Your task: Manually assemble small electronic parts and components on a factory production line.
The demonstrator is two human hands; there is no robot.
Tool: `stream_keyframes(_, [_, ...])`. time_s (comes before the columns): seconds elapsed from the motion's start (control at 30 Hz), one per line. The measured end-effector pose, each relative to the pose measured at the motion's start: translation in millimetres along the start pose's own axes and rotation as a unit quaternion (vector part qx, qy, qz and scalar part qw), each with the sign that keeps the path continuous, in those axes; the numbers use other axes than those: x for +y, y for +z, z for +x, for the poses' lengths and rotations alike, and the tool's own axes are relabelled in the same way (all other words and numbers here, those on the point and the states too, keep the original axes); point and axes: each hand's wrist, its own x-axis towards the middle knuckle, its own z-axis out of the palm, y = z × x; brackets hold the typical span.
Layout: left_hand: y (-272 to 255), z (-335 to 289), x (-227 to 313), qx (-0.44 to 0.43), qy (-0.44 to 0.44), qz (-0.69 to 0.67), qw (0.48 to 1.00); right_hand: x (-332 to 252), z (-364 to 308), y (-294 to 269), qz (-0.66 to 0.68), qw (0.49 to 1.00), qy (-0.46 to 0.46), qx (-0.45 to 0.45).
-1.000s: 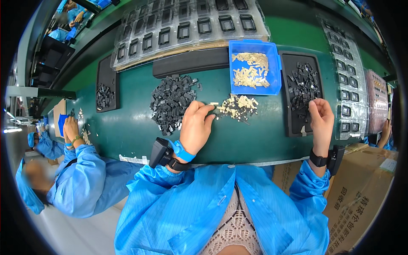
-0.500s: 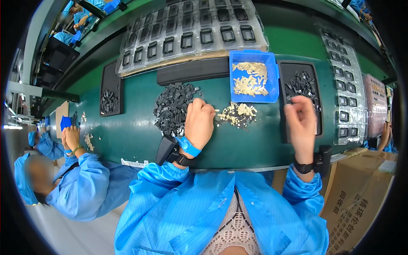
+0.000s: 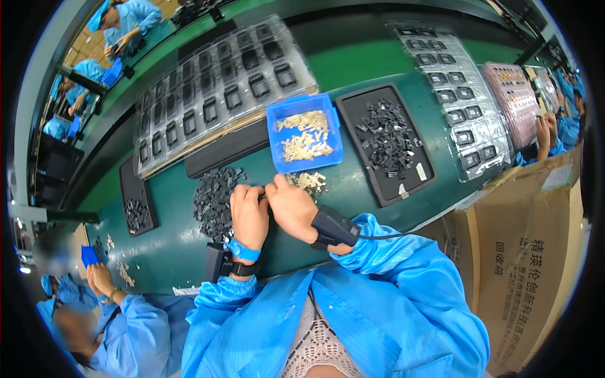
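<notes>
Side by side in front of me, my left hand (image 3: 250, 217) and my right hand (image 3: 291, 208) meet at the fingertips. Both are closed in a pinch, and whatever sits between the fingers is too small or hidden to name. Just left of my left hand lies a heap of small black plastic pieces (image 3: 214, 200). Beyond my right hand, partly covered by it, is a small pile of cream-coloured pieces (image 3: 310, 182). A blue bin (image 3: 318, 166) holding more flat cream pieces stands right behind that pile.
To the right, a black tray (image 3: 380, 188) holds small black parts; another black tray (image 3: 148, 222) is at far left. Clear blister trays (image 3: 183, 142) with black frames sit behind, more (image 3: 465, 129) at right. A cardboard box (image 3: 504, 277) stands lower right. Co-workers (image 3: 135, 315) sit nearby.
My right hand has come from the right-hand black tray over to my left hand, and their fingertips now meet. The whole view has turned and shifted to the right.
</notes>
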Motion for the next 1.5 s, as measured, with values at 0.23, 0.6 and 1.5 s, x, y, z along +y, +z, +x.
stream_keyframes(0.23, [-2.5,1.5,0.6,-0.056,0.002,0.006,0.998,1.6,-4.4,-4.2,-0.037,0.999,-0.001,-0.017])
stream_keyframes(0.6, [8.1,-2.6,-14.4,-0.002,0.018,0.005,1.0,0.6,5.1,4.1,-0.102,0.994,0.027,-0.017])
stream_keyframes(1.5, [-62.9,-10.3,38.1,-0.06,-0.031,-0.361,0.93,4.7,-14.6,-83.8,0.552,0.78,0.222,-0.193])
